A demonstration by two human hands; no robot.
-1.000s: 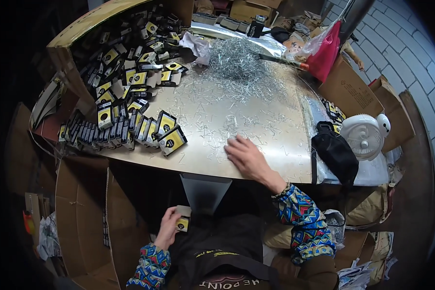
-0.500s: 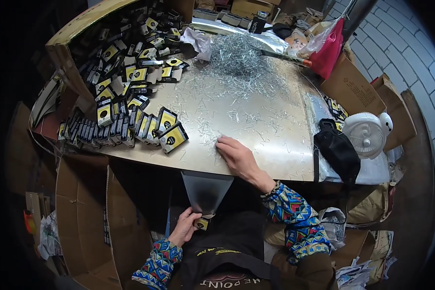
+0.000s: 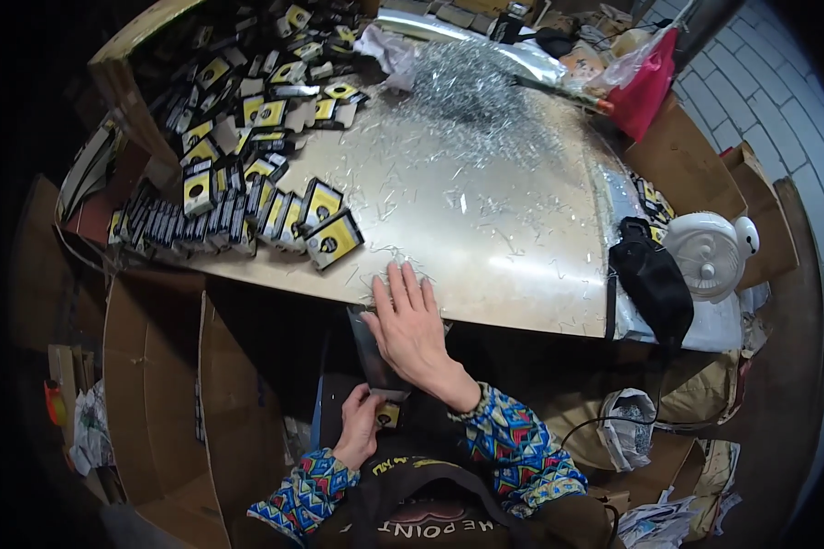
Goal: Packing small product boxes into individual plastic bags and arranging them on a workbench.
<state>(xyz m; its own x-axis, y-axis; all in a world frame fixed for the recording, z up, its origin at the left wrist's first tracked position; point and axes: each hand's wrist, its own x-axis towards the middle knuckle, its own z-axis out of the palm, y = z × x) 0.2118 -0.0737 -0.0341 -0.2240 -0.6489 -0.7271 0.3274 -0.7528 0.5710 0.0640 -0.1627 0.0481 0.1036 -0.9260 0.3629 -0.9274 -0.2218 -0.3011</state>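
Observation:
My left hand is closed on a small black and yellow box below the table edge. The box is at the lower end of a grey chute, which hangs from the table's front edge. Above it my right hand lies palm down at that edge, its fingers stretched out and slightly spread. A few thin silvery metal pieces lie by its fingertips. The hand covers much of the chute. Farther back rises a heap of the same thin metal pieces, with loose ones scattered over the tabletop.
Several black and yellow boxes stand in a row at the left, with a jumbled pile behind. To the right are a black pouch and a white fan. Open cartons stand below at the left.
My right hand has moved left and nearer, from the tabletop to the edge above the chute, and its fingers have straightened. My left hand still holds the box under the chute.

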